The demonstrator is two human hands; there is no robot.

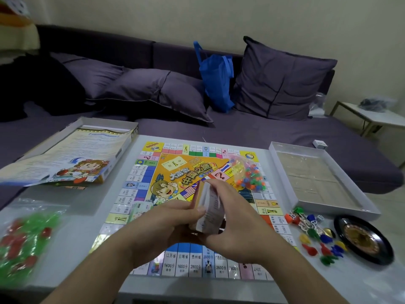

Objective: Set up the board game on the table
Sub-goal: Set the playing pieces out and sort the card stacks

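Observation:
The colourful game board (175,167) lies flat on the white table (94,220). Above its near half I hold a thick stack of cards (209,207) on edge. My left hand (166,224) grips the stack from the left, thumb across its near end. My right hand (234,216) curls over the top and right side of the same stack. A bag of small coloured pieces (247,172) sits on the board's far right. Another pale card pile (138,209) lies on the board left of my hands.
The box lid with a rule sheet (72,154) sits far left, the white box base (315,176) far right. A bag of green and red houses (24,235) lies near left. Loose pawns and dice (315,235) and a black roulette wheel (363,238) are near right. A purple sofa stands behind.

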